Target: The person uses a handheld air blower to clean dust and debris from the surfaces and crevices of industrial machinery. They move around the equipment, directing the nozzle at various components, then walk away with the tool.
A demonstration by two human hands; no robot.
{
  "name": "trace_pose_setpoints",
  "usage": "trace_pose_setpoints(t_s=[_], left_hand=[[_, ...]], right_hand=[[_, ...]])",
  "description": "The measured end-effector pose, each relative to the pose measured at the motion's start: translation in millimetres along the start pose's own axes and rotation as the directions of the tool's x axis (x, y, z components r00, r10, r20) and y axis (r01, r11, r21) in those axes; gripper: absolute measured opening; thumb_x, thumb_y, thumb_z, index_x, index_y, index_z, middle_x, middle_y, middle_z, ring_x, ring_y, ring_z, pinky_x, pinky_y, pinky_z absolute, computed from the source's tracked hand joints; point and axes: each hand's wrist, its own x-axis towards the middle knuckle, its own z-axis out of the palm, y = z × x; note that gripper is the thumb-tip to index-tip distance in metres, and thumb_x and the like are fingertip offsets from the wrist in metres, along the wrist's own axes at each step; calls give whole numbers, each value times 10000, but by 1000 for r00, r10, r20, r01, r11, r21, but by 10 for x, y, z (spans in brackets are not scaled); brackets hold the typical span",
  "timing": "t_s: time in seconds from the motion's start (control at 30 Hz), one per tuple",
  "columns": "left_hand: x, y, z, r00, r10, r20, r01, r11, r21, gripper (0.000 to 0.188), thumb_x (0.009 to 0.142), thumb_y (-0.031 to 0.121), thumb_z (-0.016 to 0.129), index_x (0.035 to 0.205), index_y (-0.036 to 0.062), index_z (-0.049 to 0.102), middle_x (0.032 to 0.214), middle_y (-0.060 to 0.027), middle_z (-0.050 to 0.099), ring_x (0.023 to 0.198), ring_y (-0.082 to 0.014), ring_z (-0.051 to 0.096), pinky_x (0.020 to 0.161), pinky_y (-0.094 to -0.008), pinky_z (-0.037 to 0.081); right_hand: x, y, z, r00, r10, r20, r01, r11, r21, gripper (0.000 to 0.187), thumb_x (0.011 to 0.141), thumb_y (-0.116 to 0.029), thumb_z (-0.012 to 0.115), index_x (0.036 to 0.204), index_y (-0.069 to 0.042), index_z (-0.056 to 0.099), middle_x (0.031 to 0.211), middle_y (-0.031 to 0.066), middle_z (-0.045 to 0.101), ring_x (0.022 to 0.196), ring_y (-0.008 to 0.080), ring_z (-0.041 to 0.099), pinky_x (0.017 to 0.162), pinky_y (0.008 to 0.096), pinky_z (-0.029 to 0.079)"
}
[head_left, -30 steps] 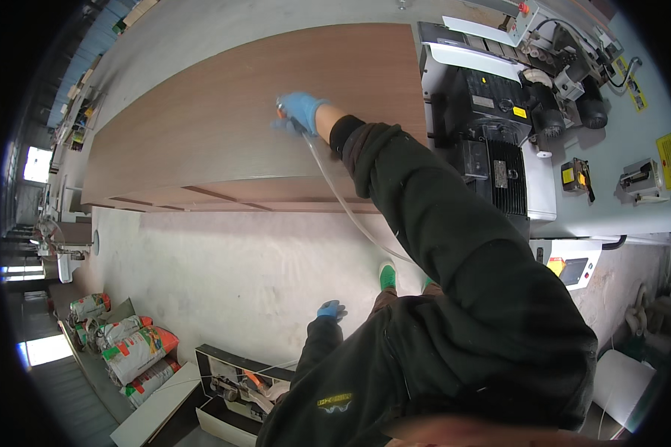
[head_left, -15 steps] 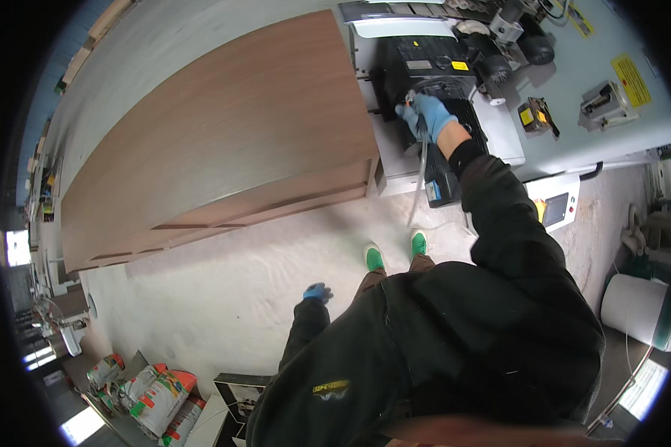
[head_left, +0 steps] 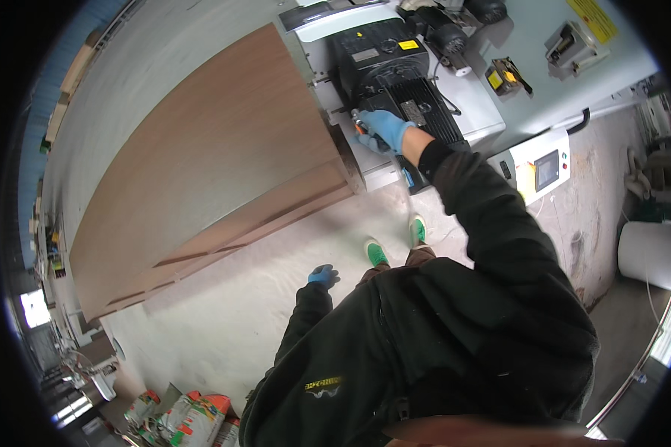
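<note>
My right hand (head_left: 386, 130), in a blue glove, is closed around what looks like an air blow gun (head_left: 357, 121) with a silver tip and an orange part. It is held beside a black finned motor (head_left: 419, 106), above the pale machine ledge by the end of a large brown panel (head_left: 224, 127). Most of the tool is hidden in my grip, and its hose is hard to make out now. Down by my side hangs my left hand (head_left: 323, 276), also in a blue glove, with fingers loosely apart and nothing in it.
A white control box (head_left: 542, 165) with a screen sticks out at the right of the pale machine body (head_left: 514, 123). Several printed sacks (head_left: 194, 421) lie at the lower left. A white roll (head_left: 649, 255) stands at far right. My green shoes (head_left: 376, 253) are on the light floor.
The view has turned, shifting the machine and panel leftward. My right hand, still gripping the tool, has moved left relative to the motor, toward the panel's end. My left hand stays hanging.
</note>
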Motion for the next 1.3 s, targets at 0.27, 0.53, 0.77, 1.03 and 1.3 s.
trace_pose_setpoints(t_s=[0.27,0.53,0.77,1.03,1.3], left_hand=[[-68,223,78,994,-91,-66,107,944,312,267,905,194,522,1134,61,554,1033,-176,677,802,-315,682,628,-387,535],[20,647,591,1000,19,21,-25,941,337,339,913,276,585,1199,96,550,1050,-150,684,803,-291,694,637,-354,536],[78,478,972,999,-28,-28,36,935,354,318,917,240,565,1184,68,551,1041,-186,677,751,-305,689,522,-354,500],[-60,380,1824,999,-39,-1,36,926,377,305,899,200,599,1179,82,571,973,-156,682,712,-276,678,513,-332,494],[-295,480,2800,995,-2,95,-40,898,438,320,934,232,579,1192,45,551,1025,-182,663,816,-275,672,691,-382,567]], right_hand=[[-1277,-9,-1053,867,478,-143,-391,829,400,320,968,-400,450,940,-96,545,779,88,658,373,40,434,306,165,356],[-2039,227,-1795,850,484,-207,-482,874,65,370,932,-438,506,844,-94,610,728,73,683,351,72,436,320,204,327],[-1560,837,-3057,921,260,-291,-329,919,-219,323,951,-348,541,721,-122,558,576,-3,524,413,97,486,339,212,336],[-1317,1274,-3956,821,430,-376,-485,872,-61,285,935,-241,492,707,-86,563,657,40,580,523,166,570,486,312,441],[-1043,993,-3856,975,-149,162,220,596,-772,562,791,-363,724,1203,-36,527,791,92,627,754,335,605,718,395,480]])
